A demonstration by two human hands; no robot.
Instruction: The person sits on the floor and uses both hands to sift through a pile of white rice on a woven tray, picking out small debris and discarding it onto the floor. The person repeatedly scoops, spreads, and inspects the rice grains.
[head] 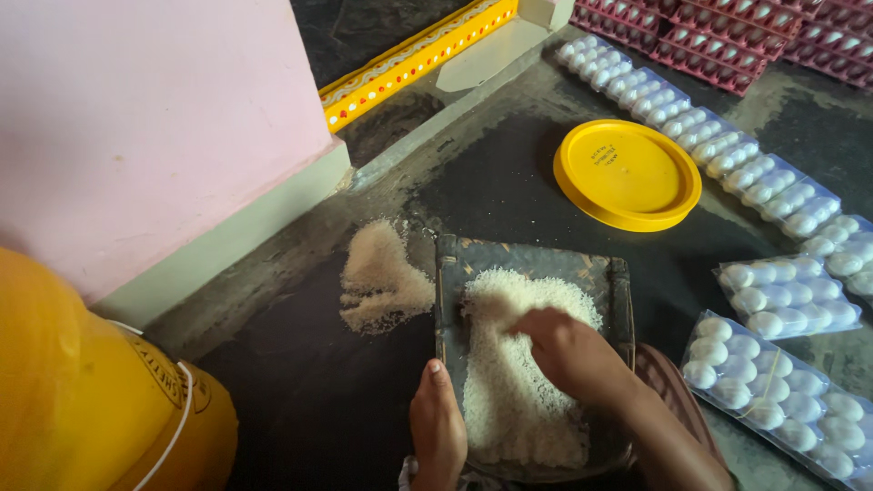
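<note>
A dark winnowing tray (452,273) lies on the floor in front of me, covered with white rice (509,382). My left hand (438,427) grips the tray's left rim, thumb on top. My right hand (568,355) rests flat on the rice in the middle of the tray, fingers spread into the grains. A small heap of dull, brownish grain (380,277) lies on the dark floor just left of the tray.
A yellow bucket (82,391) with a white handle stands at lower left and its round yellow lid (627,173) lies beyond the tray. Clear packs of white eggs (782,305) line the right side, with red egg trays (718,36) behind. A pink wall (155,118) rises at left.
</note>
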